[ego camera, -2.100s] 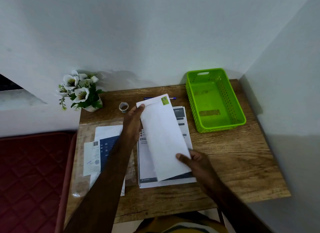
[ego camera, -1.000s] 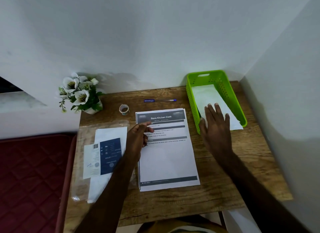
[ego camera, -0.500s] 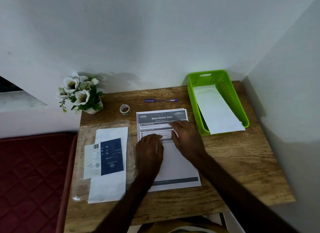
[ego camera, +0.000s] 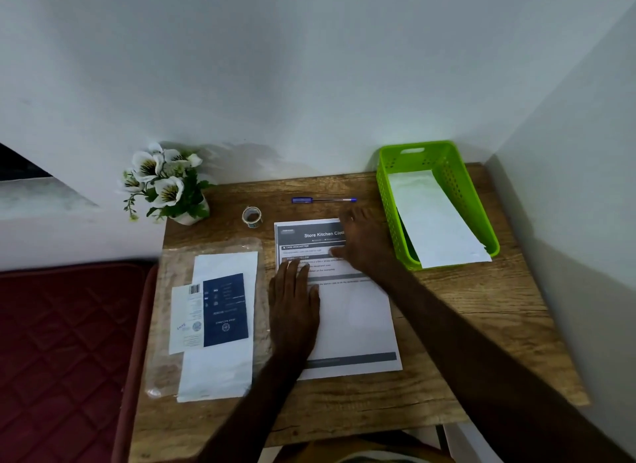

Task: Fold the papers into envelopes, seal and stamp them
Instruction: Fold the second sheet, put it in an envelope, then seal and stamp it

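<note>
A printed sheet of paper (ego camera: 358, 325) with a dark header lies flat in the middle of the wooden table (ego camera: 481, 325). My left hand (ego camera: 292, 304) rests flat on the sheet's left side, fingers straight. My right hand (ego camera: 364, 242) lies flat over the sheet's upper right corner, fingers spread. A white envelope (ego camera: 433, 218) leans inside the green basket (ego camera: 385, 194) at the back right, its near end sticking over the rim. A clear packet of white envelopes (ego camera: 220, 325) with a blue label lies at the left.
A small tape roll (ego camera: 252, 216) and a blue pen (ego camera: 323, 200) lie behind the sheet. A pot of white flowers (ego camera: 165, 183) stands at the back left corner. Walls close the back and right. A dark red cushion (ego camera: 69, 342) sits left of the table.
The envelope I was holding went into the green basket. Both hands then came back to the printed sheet; my right hand has slid up to its upper right corner.
</note>
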`<action>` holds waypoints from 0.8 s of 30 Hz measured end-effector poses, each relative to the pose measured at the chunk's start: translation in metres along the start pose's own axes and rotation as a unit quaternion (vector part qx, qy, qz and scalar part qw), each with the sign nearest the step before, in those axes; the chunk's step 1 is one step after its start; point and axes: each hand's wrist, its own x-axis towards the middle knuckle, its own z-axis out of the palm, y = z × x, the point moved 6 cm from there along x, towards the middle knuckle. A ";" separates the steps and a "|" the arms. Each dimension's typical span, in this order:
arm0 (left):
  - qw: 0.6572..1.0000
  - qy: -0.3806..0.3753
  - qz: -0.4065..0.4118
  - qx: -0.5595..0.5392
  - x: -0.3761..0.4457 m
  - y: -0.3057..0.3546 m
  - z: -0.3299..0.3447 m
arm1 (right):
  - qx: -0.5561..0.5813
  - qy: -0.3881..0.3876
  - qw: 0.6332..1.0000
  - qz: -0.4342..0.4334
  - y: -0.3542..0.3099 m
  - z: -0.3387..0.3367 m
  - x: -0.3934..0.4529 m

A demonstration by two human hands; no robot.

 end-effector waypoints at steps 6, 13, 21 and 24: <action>1.000 -0.007 -0.004 0.009 0.000 0.000 0.002 | -0.038 -0.017 0.999 -0.016 0.001 -0.001 0.010; 1.000 -0.018 0.000 0.023 0.000 0.002 0.002 | -0.026 -0.035 0.999 -0.015 0.001 -0.005 0.013; 0.999 -0.027 -0.003 0.030 0.000 0.002 0.003 | 0.021 -0.084 0.996 0.013 -0.002 -0.012 0.021; 0.999 -0.029 -0.002 0.035 0.000 0.001 0.004 | 0.019 -0.091 0.996 0.010 -0.001 -0.012 0.022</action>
